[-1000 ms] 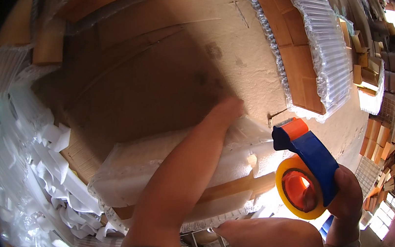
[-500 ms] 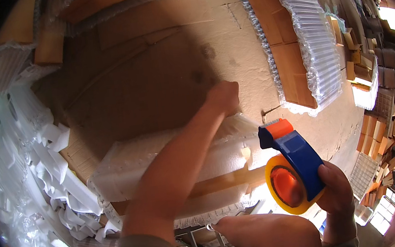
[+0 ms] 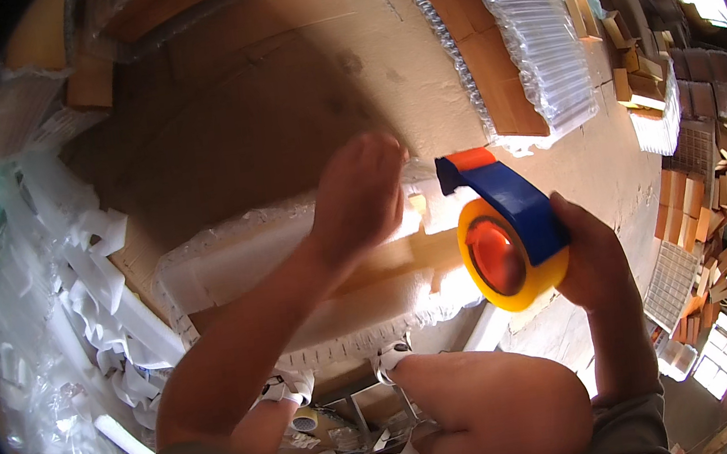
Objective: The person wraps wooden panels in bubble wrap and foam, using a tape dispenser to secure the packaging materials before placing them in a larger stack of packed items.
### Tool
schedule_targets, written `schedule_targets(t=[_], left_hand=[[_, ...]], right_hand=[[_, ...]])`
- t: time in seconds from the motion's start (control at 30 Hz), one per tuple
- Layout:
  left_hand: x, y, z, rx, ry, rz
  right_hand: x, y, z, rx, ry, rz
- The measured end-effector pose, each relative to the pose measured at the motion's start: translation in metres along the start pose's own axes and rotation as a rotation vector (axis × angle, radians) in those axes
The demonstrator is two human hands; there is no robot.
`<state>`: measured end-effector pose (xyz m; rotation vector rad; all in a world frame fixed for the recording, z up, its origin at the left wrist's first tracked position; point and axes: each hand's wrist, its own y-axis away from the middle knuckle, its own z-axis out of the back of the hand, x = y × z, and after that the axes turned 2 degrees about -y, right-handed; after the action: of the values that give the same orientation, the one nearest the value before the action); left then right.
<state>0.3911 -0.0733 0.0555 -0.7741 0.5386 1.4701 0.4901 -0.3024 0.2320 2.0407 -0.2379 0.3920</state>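
My right hand (image 3: pixel 594 253) grips a blue tape dispenser (image 3: pixel 520 208) with an orange top and a yellow-edged tape roll. Its toothed end points left and away from me. My left hand (image 3: pixel 364 191) is closed in a fist above the far side of a bundle (image 3: pixel 232 261) in clear bubble wrap, close to the dispenser's toothed end. What the left fingers hold, if anything, is hidden. A brown band runs along the bundle, which lies crosswise in front of my knees on brown cardboard (image 3: pixel 271 66).
At the far right lies a bubble-wrapped wooden piece (image 3: pixel 476 32), and another wrapped wooden piece (image 3: pixel 191 3) is at the far left. Crumpled white foam and clear film (image 3: pixel 59 337) pile up on my left. Stacked wooden blocks (image 3: pixel 682 197) stand on the right.
My left hand has come back toward me and left, from the bundle's far edge to above the bundle. The right hand has raised the tape dispenser slightly away from me. The view has shifted.
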Motion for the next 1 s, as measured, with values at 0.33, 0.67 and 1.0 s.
schedule_targets(t=[0.33,0.67,1.0], left_hand=[[-0.028,0.059,-0.024,0.050,-0.239,-0.229],[-0.041,0.061,-0.032,-0.084,-0.420,-0.234],[-0.056,0.074,-0.048,-0.104,-0.602,-0.158]], right_hand=[[-0.046,0.012,0.015,-0.023,0.246,0.045],[-0.114,0.031,0.040,-0.138,0.420,0.266],[-0.214,0.108,0.107,-0.259,0.575,0.372]])
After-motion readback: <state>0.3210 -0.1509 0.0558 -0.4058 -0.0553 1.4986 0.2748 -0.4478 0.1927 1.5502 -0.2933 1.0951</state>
